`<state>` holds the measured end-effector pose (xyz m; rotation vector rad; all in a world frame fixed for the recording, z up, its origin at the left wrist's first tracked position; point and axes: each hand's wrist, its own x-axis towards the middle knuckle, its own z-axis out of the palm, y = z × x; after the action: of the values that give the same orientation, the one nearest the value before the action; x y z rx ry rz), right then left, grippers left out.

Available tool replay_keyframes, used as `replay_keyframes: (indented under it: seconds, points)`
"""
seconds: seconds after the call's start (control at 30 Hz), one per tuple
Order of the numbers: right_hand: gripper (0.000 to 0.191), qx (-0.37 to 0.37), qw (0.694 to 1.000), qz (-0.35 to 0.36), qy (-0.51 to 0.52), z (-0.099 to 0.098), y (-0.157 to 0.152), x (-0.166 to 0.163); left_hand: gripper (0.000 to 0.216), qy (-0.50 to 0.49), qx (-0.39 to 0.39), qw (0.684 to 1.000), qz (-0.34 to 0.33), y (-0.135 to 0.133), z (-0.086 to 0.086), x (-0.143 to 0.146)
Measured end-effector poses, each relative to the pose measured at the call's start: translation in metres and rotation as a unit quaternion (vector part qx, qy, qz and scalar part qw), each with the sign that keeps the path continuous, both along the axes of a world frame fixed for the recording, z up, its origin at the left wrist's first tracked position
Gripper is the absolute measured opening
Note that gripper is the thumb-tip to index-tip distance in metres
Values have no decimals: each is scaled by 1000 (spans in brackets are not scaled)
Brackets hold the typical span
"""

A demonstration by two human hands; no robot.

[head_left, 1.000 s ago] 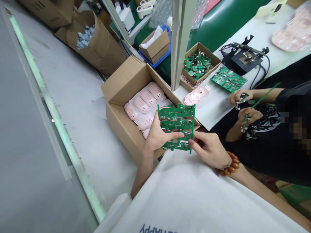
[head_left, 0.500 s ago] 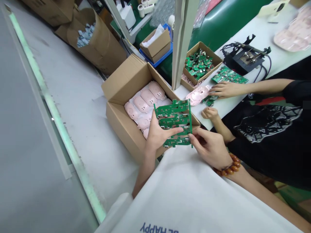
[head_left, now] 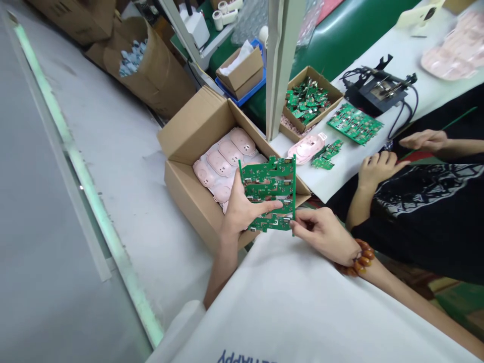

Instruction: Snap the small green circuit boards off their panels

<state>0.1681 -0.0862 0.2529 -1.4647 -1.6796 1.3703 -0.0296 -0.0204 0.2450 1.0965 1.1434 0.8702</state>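
Green circuit-board panel: thin, light and stiff by the look of it, probably brittle at the narrow links between its strips, so best taken by the outer rails, clear of the soldered parts. Held upright over a corner of the open cardboard box, firmly grasped by both hands: left hand behind the lower left, thumb stretched across the face; right hand pinching the lower right edge, amber bead bracelet at the wrist. Beneath, pink plastic shells packed in the box. Farther out on the white tabletop, a loose pink shell, small green boards and a cardboard tray of boards; a co-worker's hand near the tabletop's edge.
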Motion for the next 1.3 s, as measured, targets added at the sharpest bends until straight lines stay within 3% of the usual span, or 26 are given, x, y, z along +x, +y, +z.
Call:
replay_keyframes:
  seconds: [0.13,0.27,0.43,0.63,0.73,0.83,0.93,1.07,1.13,1.3]
  points:
    - [39,11,999,-35,-7,3,-3,-5,84,0,4,1000,7,-1,-6,-1]
    - [38,88,992,-70,-49,1,-6,-9,90,-4,4,1000,25,-3,-10,2]
    - [38,155,980,-68,-101,-6,-9,-8,82,21,2,999,39,-5,-9,8]
    - [40,217,962,-88,-139,-11,-4,9,88,-7,0,985,170,3,-23,-3]
    - [31,175,965,-136,-139,-21,-1,25,85,-78,-39,970,229,4,-30,-12]
    - [24,103,967,-201,-117,-39,-2,39,64,-133,-91,941,297,4,-35,-16]
    - [29,41,966,-243,-73,-58,-4,44,41,-206,-168,904,335,6,-39,-14]
    - [47,-39,966,-256,11,-73,-1,34,27,-289,-262,862,324,5,-47,1]
    - [57,-67,966,-245,40,-75,2,26,23,-298,-272,851,337,3,-48,13]
    - [30,-111,966,-220,71,-71,14,13,27,-263,-217,866,365,-11,-44,50]
